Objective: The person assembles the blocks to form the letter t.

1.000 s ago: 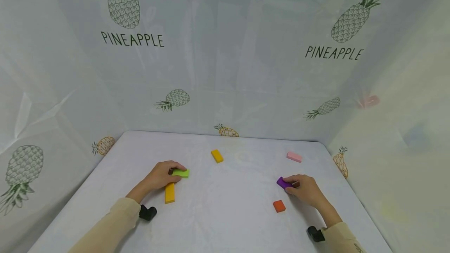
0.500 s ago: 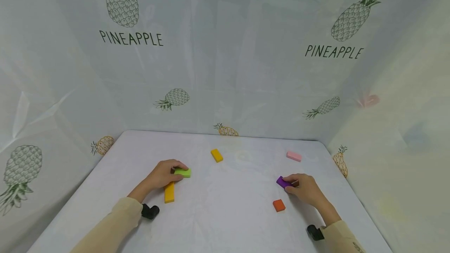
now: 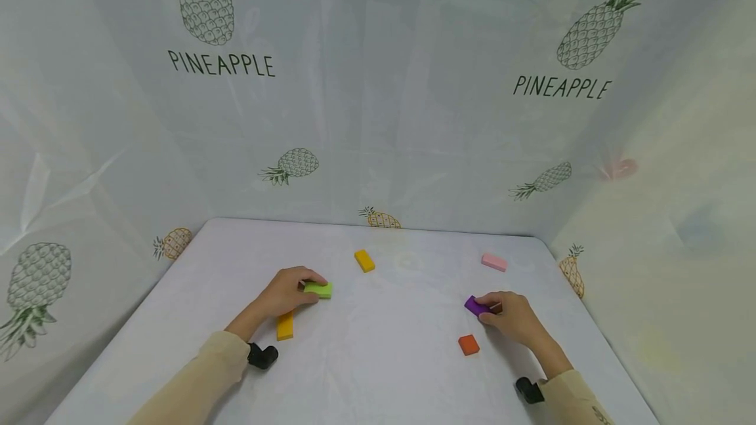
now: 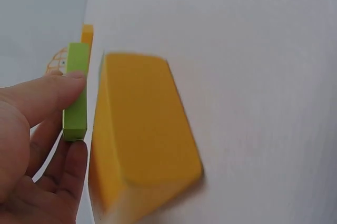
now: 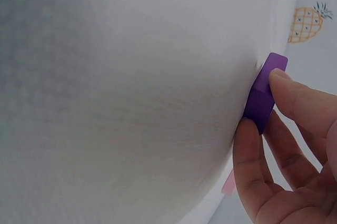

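Note:
My left hand (image 3: 287, 290) pinches a light green block (image 3: 319, 290) between thumb and fingers, left of the table's middle. In the left wrist view the green block (image 4: 77, 98) shows its narrow side. Just below that hand lies a long orange-yellow block (image 3: 285, 326), its far end hidden by the hand; it looms large as the orange-yellow block (image 4: 147, 119) in the left wrist view. On the right, my right hand (image 3: 516, 317) pinches a purple block (image 3: 476, 307). The right wrist view has thumb and fingertips on opposite sides of the purple block (image 5: 266, 93).
A red-orange block (image 3: 469, 345) lies in front of the purple one. Farther back are a yellow block (image 3: 364, 261) and a pink block (image 3: 494, 262). The white-covered table (image 3: 378, 372) meets a pineapple-print curtain (image 3: 378, 84) behind and at the sides.
My left hand has moved to the right with the green block, away from the long orange-yellow block. The right hand and purple block have stayed in place.

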A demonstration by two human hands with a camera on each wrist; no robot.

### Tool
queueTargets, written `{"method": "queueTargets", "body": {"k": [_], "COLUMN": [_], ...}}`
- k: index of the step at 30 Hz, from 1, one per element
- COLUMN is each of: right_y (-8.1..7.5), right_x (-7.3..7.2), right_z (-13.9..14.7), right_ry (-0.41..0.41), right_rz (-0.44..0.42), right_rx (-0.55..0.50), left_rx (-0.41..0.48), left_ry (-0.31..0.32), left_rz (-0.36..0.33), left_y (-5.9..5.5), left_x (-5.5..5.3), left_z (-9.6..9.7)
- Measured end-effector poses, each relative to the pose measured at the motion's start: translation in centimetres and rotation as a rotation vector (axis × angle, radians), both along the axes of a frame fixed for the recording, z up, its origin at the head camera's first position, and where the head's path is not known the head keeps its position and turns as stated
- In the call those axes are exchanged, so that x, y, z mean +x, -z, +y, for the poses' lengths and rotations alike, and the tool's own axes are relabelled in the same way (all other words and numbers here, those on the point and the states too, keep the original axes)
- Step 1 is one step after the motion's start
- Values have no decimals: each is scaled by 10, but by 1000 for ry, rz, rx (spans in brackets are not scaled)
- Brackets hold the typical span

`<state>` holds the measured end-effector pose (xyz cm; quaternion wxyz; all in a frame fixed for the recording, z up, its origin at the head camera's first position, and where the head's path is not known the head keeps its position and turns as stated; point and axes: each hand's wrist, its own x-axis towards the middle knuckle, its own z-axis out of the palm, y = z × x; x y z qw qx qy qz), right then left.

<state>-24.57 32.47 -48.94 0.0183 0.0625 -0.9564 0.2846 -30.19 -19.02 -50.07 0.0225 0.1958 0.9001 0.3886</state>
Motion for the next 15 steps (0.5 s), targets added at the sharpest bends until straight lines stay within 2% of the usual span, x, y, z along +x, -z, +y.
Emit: {"method": "queueTargets", "body": {"k": [8, 15], "right_y": [-2, -3], "right_x": [1, 2], "right_z": [0, -1], "right_ry": [-2, 9], "right_rz": [-6, -9], "right_rx": [3, 10], "left_rx": [4, 32], "left_ry": [32, 30], "left_rz": [10, -6], "left_y": [2, 4], "left_x": [4, 6], "left_z": [18, 34]}}
